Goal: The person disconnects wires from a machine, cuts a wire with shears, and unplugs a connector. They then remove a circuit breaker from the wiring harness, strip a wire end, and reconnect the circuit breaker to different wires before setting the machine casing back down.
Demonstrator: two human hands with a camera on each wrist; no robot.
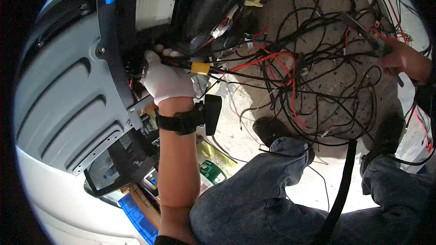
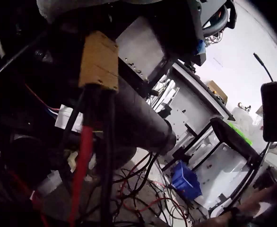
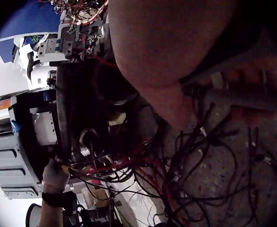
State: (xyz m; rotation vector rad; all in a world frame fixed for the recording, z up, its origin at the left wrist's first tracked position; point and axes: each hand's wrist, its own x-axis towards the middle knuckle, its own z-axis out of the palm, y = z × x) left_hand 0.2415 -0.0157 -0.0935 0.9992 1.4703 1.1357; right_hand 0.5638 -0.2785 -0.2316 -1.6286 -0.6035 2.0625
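Note:
In the head view my left hand point(image 1: 168, 77), in a white knitted glove, reaches under the edge of the grey ribbed panel point(image 1: 68, 86). It grips a cable beside a yellow connector point(image 1: 200, 68); its fingertips are partly lost in shadow. The left wrist view shows that yellow connector point(image 2: 99, 61) close up, with a red lead point(image 2: 82, 170) and black leads running down from it. My bare right hand point(image 1: 404, 59) holds a long dark tool point(image 1: 370, 34) above the cables; its kind I cannot tell. Seen by the right wrist camera, fingers point(image 3: 252, 78) wrap its dark shaft point(image 3: 242, 100).
A tangle of black and red cables point(image 1: 318, 59) covers the floor between the panel and my right hand. My shoes point(image 1: 270, 129) stand at its edge. Behind lies a thick dark tube point(image 2: 143, 113), and farther off a blue bin point(image 2: 186, 180).

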